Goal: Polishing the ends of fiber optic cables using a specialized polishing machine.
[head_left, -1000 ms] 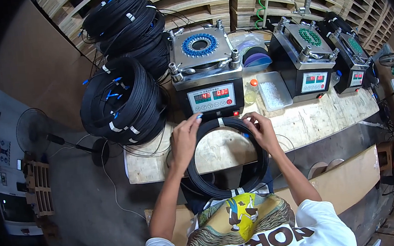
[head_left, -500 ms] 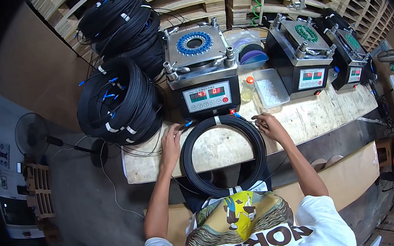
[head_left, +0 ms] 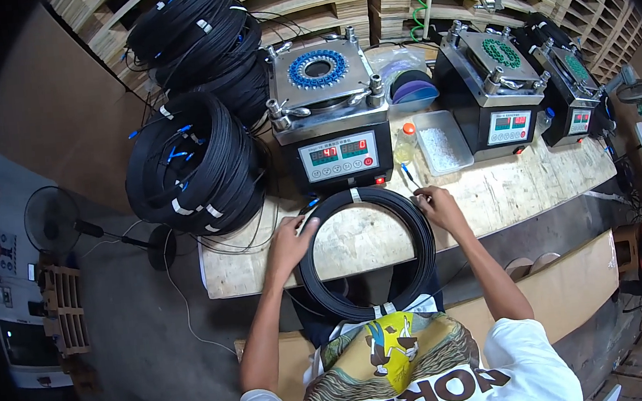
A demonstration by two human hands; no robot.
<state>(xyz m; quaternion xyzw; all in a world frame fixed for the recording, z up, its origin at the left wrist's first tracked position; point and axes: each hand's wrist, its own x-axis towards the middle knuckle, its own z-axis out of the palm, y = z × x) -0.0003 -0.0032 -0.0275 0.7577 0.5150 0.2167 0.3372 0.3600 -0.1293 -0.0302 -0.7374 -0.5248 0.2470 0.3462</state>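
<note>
A black cable coil (head_left: pixel 424 248), bound with white tape, leans across the table's near edge toward my lap. My left hand (head_left: pixel 291 242) is at the coil's left side, thumb spread from the fingers and lying over the cable loops. Just beyond these fingers lies a blue connector (head_left: pixel 313 201). At the coil's right side my right hand (head_left: pixel 438 208) pinches a thin black cable end, whose blue-tipped connector (head_left: pixel 405 169) points away from me, near a bottle (head_left: pixel 406 146) with an orange cap.
Beyond the coil stands a machine (head_left: pixel 340 156) with a lit display and a ring of blue connectors on top. Black cable coils (head_left: pixel 198 166) are stacked left. A clear tray (head_left: pixel 443 142) and two machines with green rings stand right. A wooden table (head_left: pixel 239 274) carries these.
My left hand has moved right onto the coil, its fingers spreading off the blue-tipped end. At my right hand, the cable's blue connector has swung round to point away from me.
</note>
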